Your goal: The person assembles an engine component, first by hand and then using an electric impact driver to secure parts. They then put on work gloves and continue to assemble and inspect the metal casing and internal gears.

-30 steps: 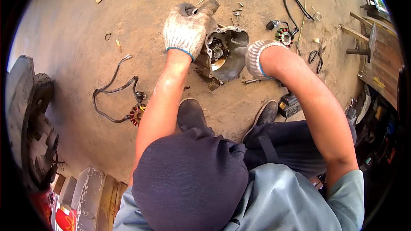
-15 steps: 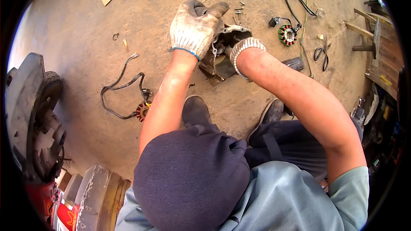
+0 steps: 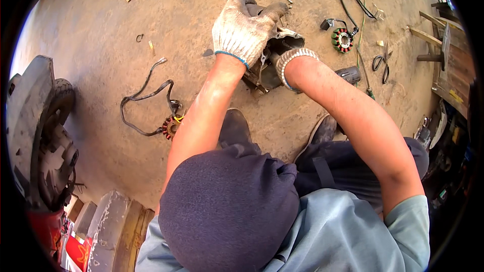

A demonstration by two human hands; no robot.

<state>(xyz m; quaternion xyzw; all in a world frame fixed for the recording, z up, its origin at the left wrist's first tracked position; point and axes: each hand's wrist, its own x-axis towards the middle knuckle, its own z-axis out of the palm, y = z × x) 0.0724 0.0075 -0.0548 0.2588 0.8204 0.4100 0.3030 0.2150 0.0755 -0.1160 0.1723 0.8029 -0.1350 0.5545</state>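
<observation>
A hollow metal engine casing is on the floor in front of my feet, its inside partly in view. My left hand, in a white knit glove with dark-coated fingers, is over the casing's far left side. Its fingers are curled and its thumb points right; what they close on is hidden. My right hand, also gloved, reaches into the right side of the casing. Only the cuff and the back of that hand show, so its fingers cannot be seen.
To the right lie a stator coil with its cable, a dark cylinder and scissors. Left of me is another wired stator. A wheeled machine stands far left, a wooden bench far right. Small bolts lie beyond the casing.
My left hand has shifted to the right and slightly away from me, covering more of the casing and some bolts. Less of the casing's inside shows. My right hand has barely moved.
</observation>
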